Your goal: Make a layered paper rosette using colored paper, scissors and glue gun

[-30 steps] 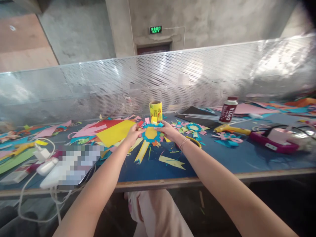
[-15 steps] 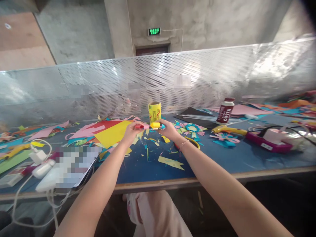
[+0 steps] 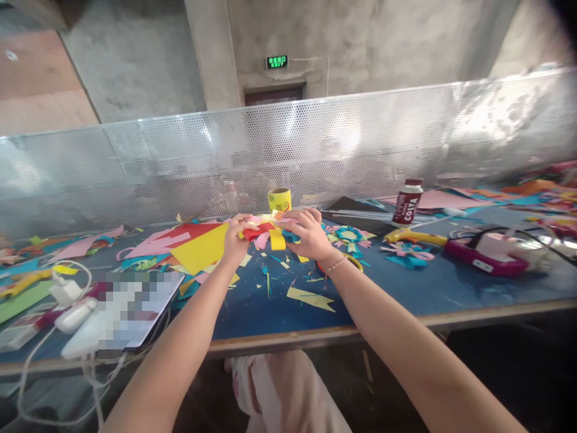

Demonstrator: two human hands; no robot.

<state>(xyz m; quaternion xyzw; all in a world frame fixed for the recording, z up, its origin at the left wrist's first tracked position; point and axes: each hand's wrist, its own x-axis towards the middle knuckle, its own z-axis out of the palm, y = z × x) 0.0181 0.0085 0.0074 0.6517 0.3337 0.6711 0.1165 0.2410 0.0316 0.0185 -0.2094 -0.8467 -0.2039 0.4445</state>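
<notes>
Between my two hands, above the blue table (image 3: 279, 316), is a paper flower (image 3: 265, 233) made of looped strips in red, yellow, pink and blue. My left hand (image 3: 237, 239) grips its left side near the red loop. The fingers of my right hand (image 3: 310, 233) are bent over its right side, near the yellow and blue loops. Just behind stands a yellow tape roll (image 3: 280, 198), its lower part covered by the flower and hands. Under my right wrist lies a round yellow-and-red ring (image 3: 355, 263), partly hidden.
Paper scraps and a notched pale-yellow strip (image 3: 311, 297) lie in front. Yellow sheet paper (image 3: 201, 248) and a tablet (image 3: 153, 307) with cables are left. Rightward are finished paper flowers (image 3: 349, 234), a yellow glue gun (image 3: 417, 237), a purple power strip (image 3: 487, 260) and a bottle (image 3: 408, 203).
The paper flower has been tilted, so its loops now show more fully. My right hand has risen and spread over its right side. The view has shifted slightly.
</notes>
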